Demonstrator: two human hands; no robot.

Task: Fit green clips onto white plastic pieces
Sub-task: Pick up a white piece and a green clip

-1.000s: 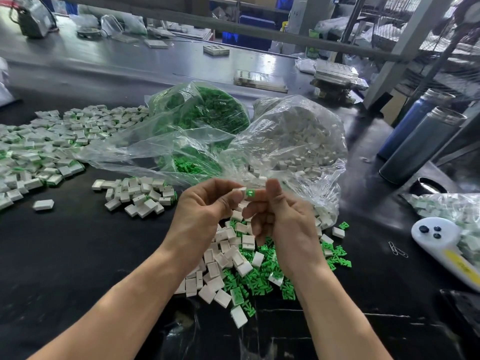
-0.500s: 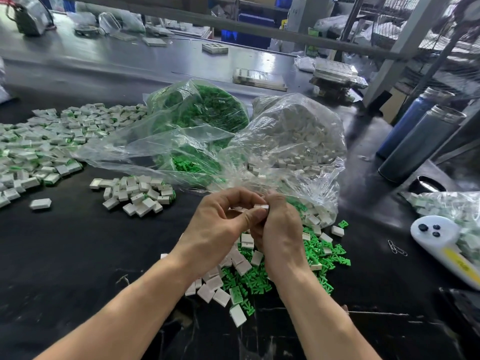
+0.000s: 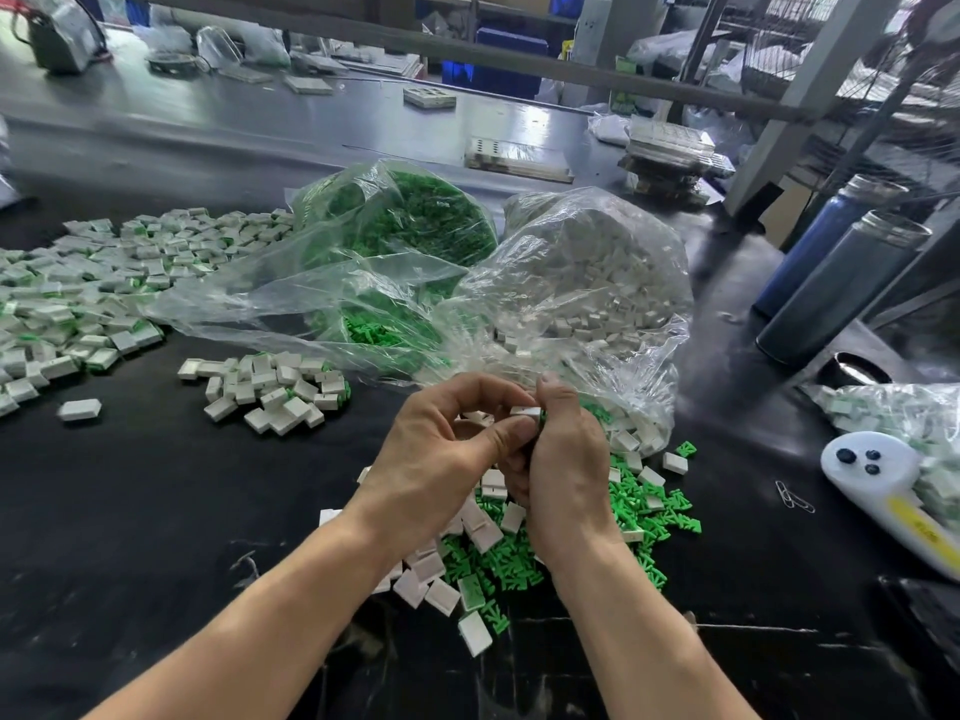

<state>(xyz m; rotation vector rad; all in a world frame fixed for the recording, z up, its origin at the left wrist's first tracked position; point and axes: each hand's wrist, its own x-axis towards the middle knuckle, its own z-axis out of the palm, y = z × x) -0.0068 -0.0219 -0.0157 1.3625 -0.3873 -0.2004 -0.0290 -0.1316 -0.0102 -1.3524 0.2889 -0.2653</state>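
Both hands have dropped lower and drawn closer together since a second ago, and the green clip that showed plainly between the fingertips is now nearly hidden. Each grip is clamped on the same part: the left hand [image 3: 441, 459] pinches a white plastic piece [image 3: 524, 411] between thumb and curled forefinger, and the right hand [image 3: 563, 459] folds round its other end, a sliver of green clip [image 3: 542, 417] showing at the piece's edge against the right fingers. Directly beneath the hands, on the black surface [image 3: 156, 537], lies a mixed heap of loose white pieces [image 3: 441, 595] and loose green clips [image 3: 639, 511], spreading out toward the right of the grip. To the left of the grip sits a small cluster of white pieces [image 3: 270, 387], and farther left a broad spread of them with green showing [image 3: 78, 298]. Just beyond the hands, the mouth of a clear bag of white pieces [image 3: 587, 283] opens toward them; beside it, to its left, a clear bag of green clips [image 3: 400, 226]. Off to the right lie a white handheld device [image 3: 872, 475] with dark buttons and two paper clips [image 3: 795, 497], and beyond those stand two dark bottles [image 3: 831, 288].
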